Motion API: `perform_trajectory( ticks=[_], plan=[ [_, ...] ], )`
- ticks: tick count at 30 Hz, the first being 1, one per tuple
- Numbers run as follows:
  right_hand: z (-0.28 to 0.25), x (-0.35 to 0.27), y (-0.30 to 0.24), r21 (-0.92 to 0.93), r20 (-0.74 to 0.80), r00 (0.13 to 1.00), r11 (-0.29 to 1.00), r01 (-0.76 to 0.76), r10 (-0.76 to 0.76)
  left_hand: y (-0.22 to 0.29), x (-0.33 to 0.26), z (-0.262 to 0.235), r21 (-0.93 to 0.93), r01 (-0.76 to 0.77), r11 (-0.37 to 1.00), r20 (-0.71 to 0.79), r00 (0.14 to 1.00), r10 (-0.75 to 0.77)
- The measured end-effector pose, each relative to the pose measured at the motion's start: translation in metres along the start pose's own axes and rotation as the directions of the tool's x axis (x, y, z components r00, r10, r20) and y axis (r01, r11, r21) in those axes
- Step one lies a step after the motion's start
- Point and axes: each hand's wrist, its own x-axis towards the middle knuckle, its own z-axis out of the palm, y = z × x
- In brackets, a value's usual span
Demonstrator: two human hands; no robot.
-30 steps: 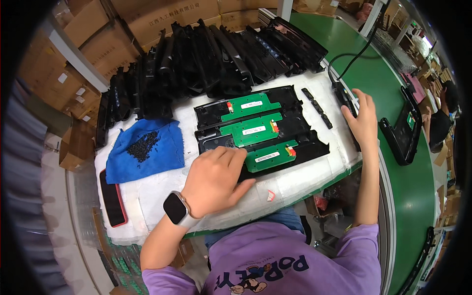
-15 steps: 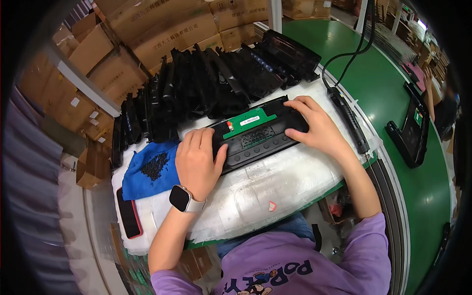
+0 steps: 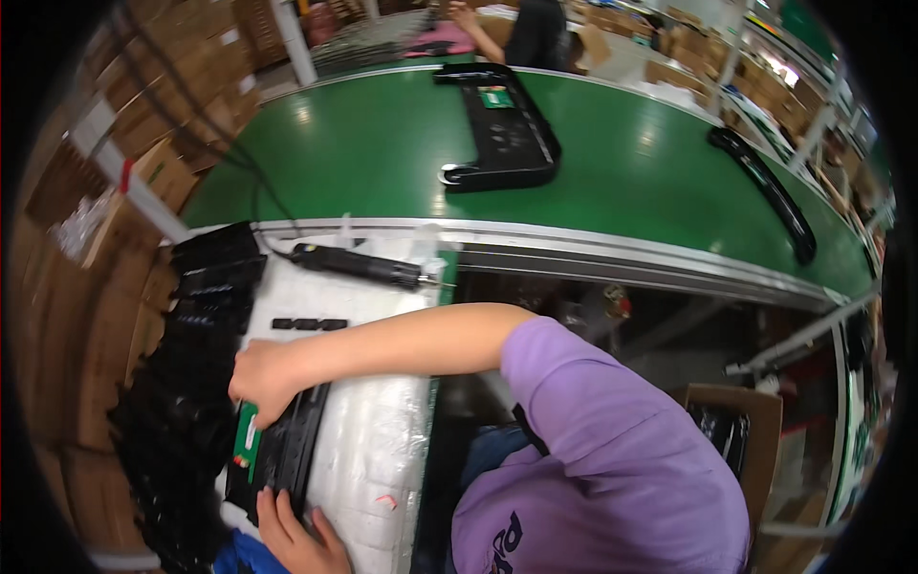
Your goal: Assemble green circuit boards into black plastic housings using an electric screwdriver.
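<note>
A long black plastic panel lies on the white mat, with a narrow green circuit board set along its side. My right hand is bent over the panel's far end, thumb beside the board and fingers curled at the edge. At the near end, my left hand rests its outstretched, slightly spread fingers on the panel. A black electric screwdriver with a cable lies beyond my right forearm. Between them is a short row of black plastic pieces.
Many black plastic housings are heaped left of the panel. A blue cloth shows at the bottom. On the green conveyor lie a black U-shaped housing and a curved black part. Another person is beyond it.
The view has swung right, bringing more of the conveyor in. My right hand has gone from holding the panel's side to bending over its far end. My left hand stays at the panel.
</note>
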Motion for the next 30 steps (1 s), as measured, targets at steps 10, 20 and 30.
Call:
perform_trajectory(
  ticks=[10,20,30],
  plan=[
    [0.014,0.023,-0.010,-0.262,0.219,0.963,0.960,-0.098,0.158,0.013,-0.005,0.003,-0.011,-0.012,1.000,-0.027,1.000,0.011],
    [0.020,0.040,0.050,0.061,0.274,0.957,0.992,-0.113,0.092,0.018,-0.007,-0.003,-0.034,-0.046,0.998,-0.029,0.999,0.045],
    [-0.050,-0.028,0.040,0.512,0.330,0.944,0.840,-0.179,0.000,0.016,-0.012,-0.002,-0.085,-0.095,0.992,-0.131,0.988,0.083]
  ],
)
